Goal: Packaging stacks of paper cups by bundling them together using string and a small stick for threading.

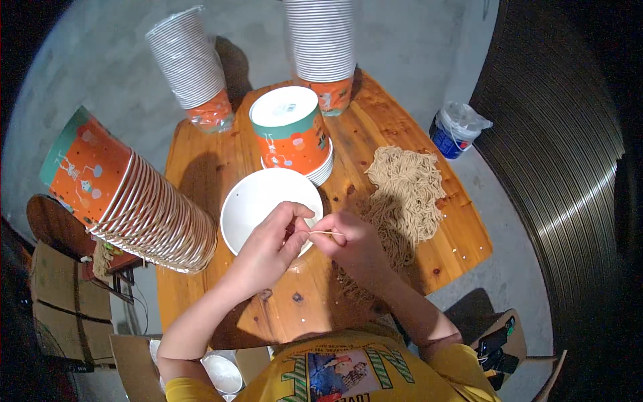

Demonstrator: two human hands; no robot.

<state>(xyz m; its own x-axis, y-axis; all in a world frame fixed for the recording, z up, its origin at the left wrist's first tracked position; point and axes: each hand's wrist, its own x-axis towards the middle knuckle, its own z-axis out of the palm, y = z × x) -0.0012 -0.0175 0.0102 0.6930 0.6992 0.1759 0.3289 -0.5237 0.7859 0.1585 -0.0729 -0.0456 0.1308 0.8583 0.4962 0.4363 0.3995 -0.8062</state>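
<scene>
Left hand [271, 244] and right hand [351, 241] meet at centre frame over the small wooden table [201, 167]. Both are closed in pinch grips on one thin noodle strand [323, 232], which spans the short gap between them, roughly level. The left hand's fingertips overlap the 4 o'clock rim of the white bowl [258, 201]; the bowl's inside looks bare (white, nothing visible in it). The right hand sits just past the bowl's rim at 3 o'clock from it.

Noodle pile [405, 187] lies loose on the tabletop at 2 o'clock from the hands, reaching down to the right hand; its lower part is in that hand's shadow.

At 12 o'clock from the bowl, touching or almost touching it: short stack of orange paper bowls [291, 137], upside down, with a green band and white base on top. Behind it at the table's far edge, a tall stack of paper bowls [325, 47], plastic-wrapped. Another wrapped stack [191, 67] stands at 11 o'clock, off the table's corner. A long stack lying on its side [127, 201] sits at 9 o'clock, with its open end near the table's left edge.

Blue-and-white tub [452, 130] with a plastic bag liner stands on the concrete floor at 2 o'clock, well apart from the table.
</scene>
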